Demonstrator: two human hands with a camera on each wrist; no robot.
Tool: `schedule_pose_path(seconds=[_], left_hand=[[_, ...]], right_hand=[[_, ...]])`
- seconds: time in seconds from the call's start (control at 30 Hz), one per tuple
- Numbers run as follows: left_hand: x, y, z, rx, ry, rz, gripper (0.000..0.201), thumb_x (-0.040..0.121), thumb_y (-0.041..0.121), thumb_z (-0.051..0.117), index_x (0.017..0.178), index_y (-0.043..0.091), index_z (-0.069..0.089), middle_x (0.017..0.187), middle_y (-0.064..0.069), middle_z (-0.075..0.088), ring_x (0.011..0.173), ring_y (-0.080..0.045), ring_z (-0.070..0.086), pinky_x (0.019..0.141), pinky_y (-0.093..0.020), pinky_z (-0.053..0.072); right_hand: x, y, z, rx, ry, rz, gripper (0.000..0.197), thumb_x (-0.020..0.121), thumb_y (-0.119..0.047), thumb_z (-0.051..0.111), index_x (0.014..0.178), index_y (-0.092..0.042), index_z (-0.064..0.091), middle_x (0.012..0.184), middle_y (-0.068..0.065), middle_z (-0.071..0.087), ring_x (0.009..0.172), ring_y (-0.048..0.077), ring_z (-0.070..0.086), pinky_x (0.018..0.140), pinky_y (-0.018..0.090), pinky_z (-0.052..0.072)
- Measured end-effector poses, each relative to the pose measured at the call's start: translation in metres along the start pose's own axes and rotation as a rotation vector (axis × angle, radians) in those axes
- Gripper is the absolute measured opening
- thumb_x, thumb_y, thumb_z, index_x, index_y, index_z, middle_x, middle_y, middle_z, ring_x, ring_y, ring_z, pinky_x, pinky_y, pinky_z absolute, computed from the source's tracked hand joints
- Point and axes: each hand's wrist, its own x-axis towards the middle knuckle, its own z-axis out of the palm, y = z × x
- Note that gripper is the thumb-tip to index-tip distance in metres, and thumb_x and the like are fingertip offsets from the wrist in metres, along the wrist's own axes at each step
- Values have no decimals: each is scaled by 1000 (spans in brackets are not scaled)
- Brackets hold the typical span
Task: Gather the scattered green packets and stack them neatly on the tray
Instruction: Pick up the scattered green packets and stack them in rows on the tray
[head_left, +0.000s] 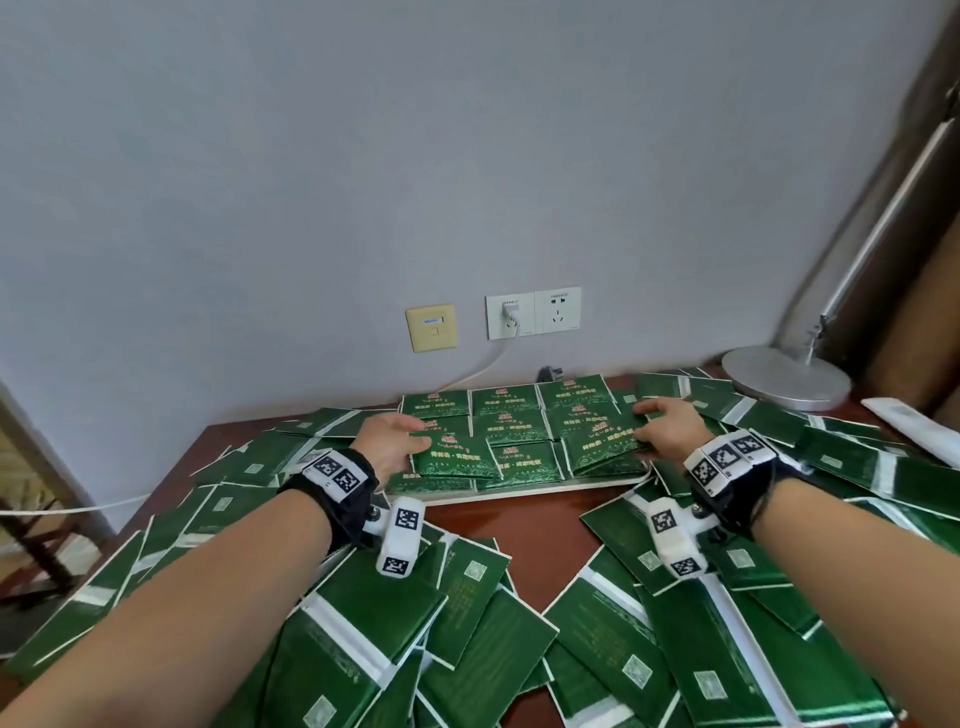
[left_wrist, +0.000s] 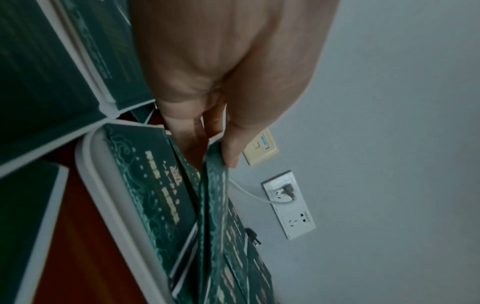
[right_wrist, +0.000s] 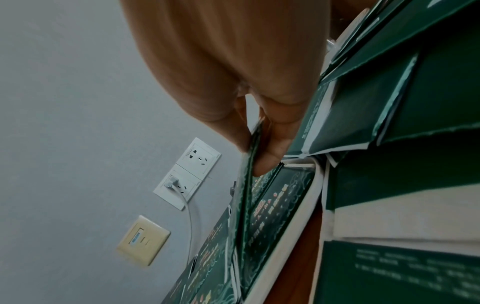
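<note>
- The left hand (head_left: 387, 441) holds a green packet (head_left: 457, 457) at the front left part of the white tray (head_left: 519, 492); in the left wrist view the thumb lies on the top face and the fingers (left_wrist: 197, 139) go under the packet's edge, so it is pinched between them.
- The right hand (head_left: 670, 431) holds another green packet (head_left: 602, 447) at the front right part of the tray; the right wrist view shows its edge pinched between the thumb and the fingers (right_wrist: 272, 152).
- Both held packets are lifted a little at the hand side and lie over the packets already on the tray.
- On the tray the packets lie face up in rows, with gold Chinese characters and a small red mark above; the characters are too blurred for me to read them with certainty.
- Many loose packets (head_left: 467, 613) lie scattered on the brown table (head_left: 519, 540) around the tray, most of them back side up, with a white strip, fine print and a small square code.
- On the wall behind are a yellow wall plate (head_left: 431, 327) with a small blue label, not readable, and two white sockets (head_left: 532, 313), one with a white plug and cable.
- A lamp base (head_left: 784, 376) of silver colour stands at the far right corner of the table.
</note>
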Motion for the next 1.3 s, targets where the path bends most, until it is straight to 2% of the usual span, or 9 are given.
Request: schedule_pose_path(seconds=[0.07,0.1,0.2,0.3,0.37,0.53,0.73,1.1,1.3], left_hand=[[6,-3,-5,90,26,13,18,83,0,74,94,12,67,100,-15,64,53,-17,45,53,-32,46],[8,-4,-7,143,38,31,17,83,1,74,92,14,67,101,-15,65,53,-15,45,58,-35,51],[13,-6,-6,290,48,65,15,83,3,74,90,15,67,112,-13,67,88,-19,60,97,-37,49],[15,-9,-2,469,-8,76,20,86,11,73,104,13,66,119,-8,64,106,-20,60,99,-32,45],[14,-10,3,605,-34,97,25,85,20,74,108,16,65,124,-5,61,112,-21,58,100,-33,44],[1,-4,21,861,-130,80,30,77,37,77,104,36,64,140,-6,50,128,-31,45,106,-39,40],[-10,1,32,1077,-192,90,50,83,43,70,130,36,56,143,-11,37,131,-37,34,109,-42,35],[-10,7,35,1275,-149,102,48,96,40,56,140,21,50,143,-8,47,134,-26,39,109,-35,33],[-12,11,35,1278,-216,96,55,94,43,57,145,30,44,149,-14,36,137,-35,31,113,-40,30]], right_hand=[[6,1,4,-27,-6,16,35,85,17,56,113,-4,59,117,20,57,88,34,63,52,33,59],[8,2,5,-50,-7,25,35,85,17,57,113,-4,60,118,19,57,91,35,63,59,37,60],[14,6,11,-183,8,20,32,83,15,59,103,-10,61,118,18,60,92,36,67,73,44,60],[14,5,13,-476,20,-70,29,83,4,61,108,-11,63,113,11,62,86,27,69,75,39,60],[12,3,13,-692,-5,-128,33,82,-7,62,114,-13,63,116,10,62,96,25,65,84,35,55],[1,-6,19,-982,-120,-227,41,82,-22,61,123,-27,62,133,11,51,110,30,57,97,41,49],[-11,-4,32,-1018,-351,-269,49,84,-23,65,133,-27,58,137,2,57,116,20,58,98,32,49],[-14,-4,32,-1050,-348,-268,50,85,-23,65,134,-30,57,139,1,55,114,20,58,95,28,49],[-14,-3,31,-1047,-353,-258,51,87,-23,65,136,-29,55,144,4,49,121,22,54,98,29,46]])
